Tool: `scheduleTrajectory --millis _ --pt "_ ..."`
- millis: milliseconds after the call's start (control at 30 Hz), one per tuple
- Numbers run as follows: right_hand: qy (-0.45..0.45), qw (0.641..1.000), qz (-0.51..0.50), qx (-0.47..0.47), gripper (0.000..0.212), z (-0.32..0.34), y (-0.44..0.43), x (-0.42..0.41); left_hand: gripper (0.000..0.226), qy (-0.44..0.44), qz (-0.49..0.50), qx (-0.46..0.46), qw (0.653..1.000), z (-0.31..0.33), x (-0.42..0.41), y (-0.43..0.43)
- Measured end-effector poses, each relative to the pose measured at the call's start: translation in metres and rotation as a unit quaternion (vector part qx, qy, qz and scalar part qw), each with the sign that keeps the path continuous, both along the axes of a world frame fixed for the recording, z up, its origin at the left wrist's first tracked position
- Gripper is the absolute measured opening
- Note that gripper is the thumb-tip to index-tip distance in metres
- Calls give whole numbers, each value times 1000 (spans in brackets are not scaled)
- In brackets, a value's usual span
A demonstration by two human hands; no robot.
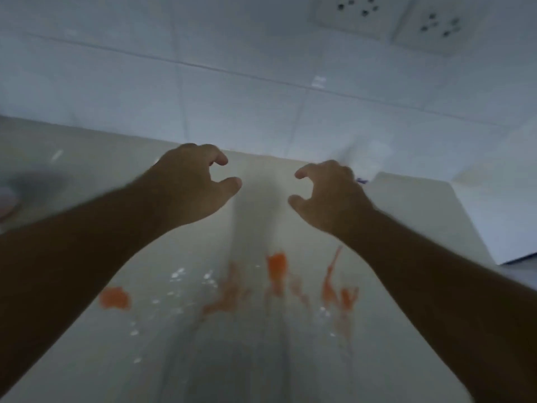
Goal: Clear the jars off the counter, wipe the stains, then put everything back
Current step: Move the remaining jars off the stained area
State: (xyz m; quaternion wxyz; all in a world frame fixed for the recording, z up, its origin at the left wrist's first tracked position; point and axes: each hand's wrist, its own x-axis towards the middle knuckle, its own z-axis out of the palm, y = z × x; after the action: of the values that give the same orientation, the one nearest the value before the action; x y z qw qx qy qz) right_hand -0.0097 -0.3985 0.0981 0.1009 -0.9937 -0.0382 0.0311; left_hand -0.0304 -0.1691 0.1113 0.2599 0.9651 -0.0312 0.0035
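Both hands hang mid-frame over the pale counter [421, 205], nothing in either: left hand [191, 184] curled, thumb and fingers apart in a loose claw; right hand [328, 196] the same, mirrored. No jars in view anywhere, so clearing looks done or the jars sit out of frame, can't tell which. Orange-red stains [276, 269] smear across the lower middle of frame, one separate blob at lower left [114, 298], with pale specks or droplets [177, 274] scattered among them. No cloth or sponge visible, so wiping looks not yet begun. Risks, as a guess: forearms sit low over the wet smears and could drag through and spread them; wiping outward would push the mess toward the clean strip by the tiled wall [203, 82]; moisture flung upward toward the sockets [386, 18] at upper right would be bad. Dark blurred shape at far left [35, 181], unidentifiable. A small blue mark just right of the right hand [361, 180] is too blurred to read. No legible brands, labels or writing.
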Motion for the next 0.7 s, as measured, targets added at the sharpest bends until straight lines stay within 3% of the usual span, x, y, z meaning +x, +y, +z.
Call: scheduleTrajectory --millis 133,267,333,467,700 --pt "-56 995 -71 -53 54 6 -96 53 51 4 -26 -3 1000 2 30 -84" --pt "-23 994 -110 7 69 -1 -161 107 52 -2 -32 27 999 -2 51 -144" --pt "11 995 -84 53 70 -7 -175 126 52 1 -25 42 999 -5 55 -151" --pt "3 992 -43 119 63 -20 -178 134 49 2 -13 65 998 -10 50 -139" --pt "-52 989 -3 139 57 -15 -114 83 51 18 65 76 995 -7 3 -38"
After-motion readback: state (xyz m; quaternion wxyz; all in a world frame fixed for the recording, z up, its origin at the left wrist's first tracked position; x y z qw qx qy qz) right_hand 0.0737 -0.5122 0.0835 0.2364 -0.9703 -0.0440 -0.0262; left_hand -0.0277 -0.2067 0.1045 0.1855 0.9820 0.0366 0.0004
